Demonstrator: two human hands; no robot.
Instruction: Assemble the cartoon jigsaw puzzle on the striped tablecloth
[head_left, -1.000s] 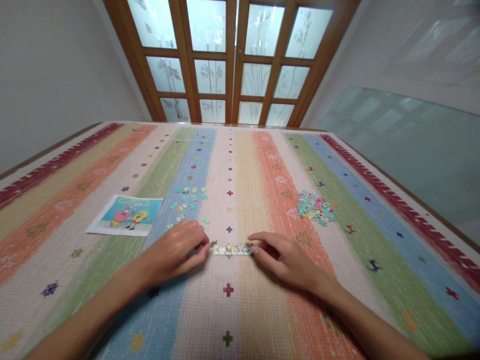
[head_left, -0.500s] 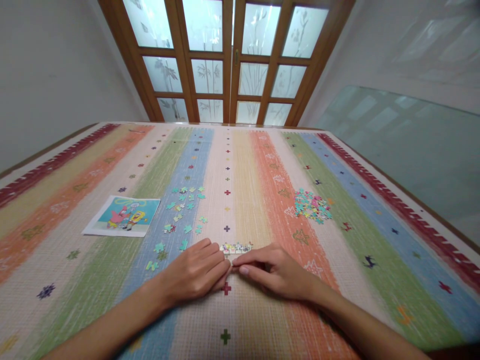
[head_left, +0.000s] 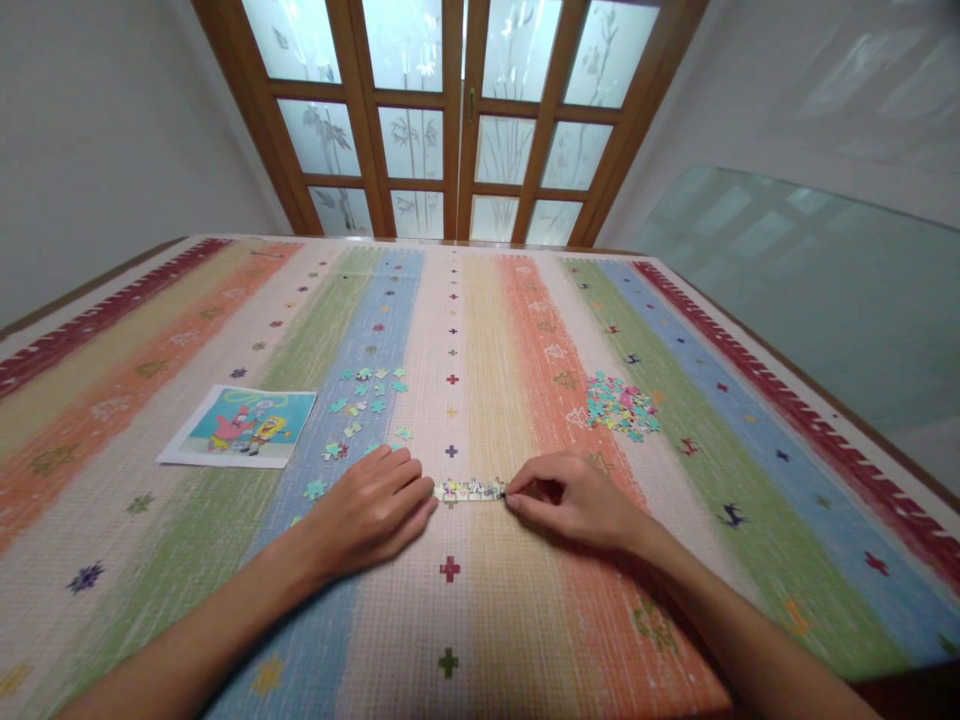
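A narrow strip of joined jigsaw puzzle pieces [head_left: 471,490] lies flat on the striped tablecloth in front of me, its near edge straight and pale. My left hand [head_left: 379,505] is closed at the strip's left end, fingers curled together and gripping that end. At the opposite end, my right hand [head_left: 574,500] pinches the strip's last piece between thumb and forefinger. Loose turquoise puzzle pieces [head_left: 364,390] are scattered beyond my left hand, which covers some of them. Exactly how the left fingertips meet the strip is partly hidden.
A printed cartoon picture [head_left: 244,428] lies to the left on the tablecloth [head_left: 487,600]. Off to the right is a heap of mixed puzzle pieces [head_left: 622,405]. Past the table's far edge stand wooden doors [head_left: 461,120] with frosted panes.
My hands have moved apart from the strip's near middle to its two ends, left hand leftward, right hand rightward. More of the strip now shows. The view has shifted slightly.
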